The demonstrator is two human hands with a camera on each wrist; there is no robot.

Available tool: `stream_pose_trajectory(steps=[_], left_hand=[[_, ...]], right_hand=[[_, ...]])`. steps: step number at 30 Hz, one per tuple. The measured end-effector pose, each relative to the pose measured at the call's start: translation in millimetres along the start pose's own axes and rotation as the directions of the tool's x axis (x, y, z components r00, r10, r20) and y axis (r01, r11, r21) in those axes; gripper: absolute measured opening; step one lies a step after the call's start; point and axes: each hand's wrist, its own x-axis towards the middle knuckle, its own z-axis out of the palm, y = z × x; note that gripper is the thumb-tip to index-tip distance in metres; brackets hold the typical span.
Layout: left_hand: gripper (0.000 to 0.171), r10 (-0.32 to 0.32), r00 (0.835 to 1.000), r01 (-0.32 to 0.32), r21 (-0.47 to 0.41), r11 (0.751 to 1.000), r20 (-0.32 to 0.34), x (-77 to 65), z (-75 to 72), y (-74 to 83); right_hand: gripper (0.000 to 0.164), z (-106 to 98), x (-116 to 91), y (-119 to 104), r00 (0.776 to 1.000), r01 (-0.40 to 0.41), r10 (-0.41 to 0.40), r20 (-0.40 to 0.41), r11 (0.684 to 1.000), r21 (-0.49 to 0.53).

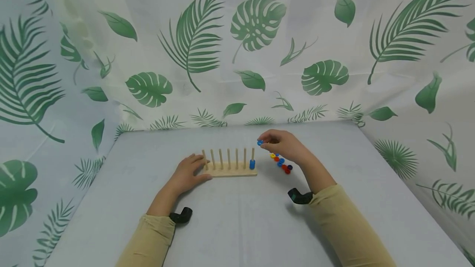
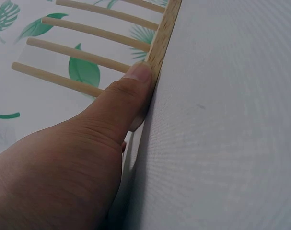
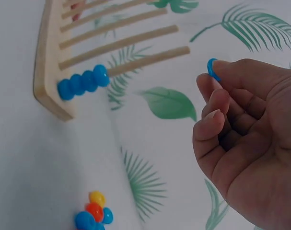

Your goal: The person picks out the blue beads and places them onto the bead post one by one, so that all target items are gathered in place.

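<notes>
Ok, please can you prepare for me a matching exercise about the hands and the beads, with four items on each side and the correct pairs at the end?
Column one:
1. Left hand
2. Right hand
3. Stacked blue beads
4. Loose beads

Column two:
A. Threaded on the rightmost peg
B. At the left end of the peg rack
C. In mixed colours on the table
D. Pinching a single blue bead

Right pairs: 1-B, 2-D, 3-A, 4-C
</notes>
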Motion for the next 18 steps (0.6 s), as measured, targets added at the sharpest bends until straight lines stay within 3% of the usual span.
stream_pose_trajectory(steps=[18], left_hand=[[0.059, -0.006, 1.0, 0.006, -0.001, 1.0, -0.005, -0.3, 0.2, 0.5]], right_hand=[[0.017, 22, 10, 9, 0.996, 0.016, -0.022, 0.087, 0.998, 0.061]])
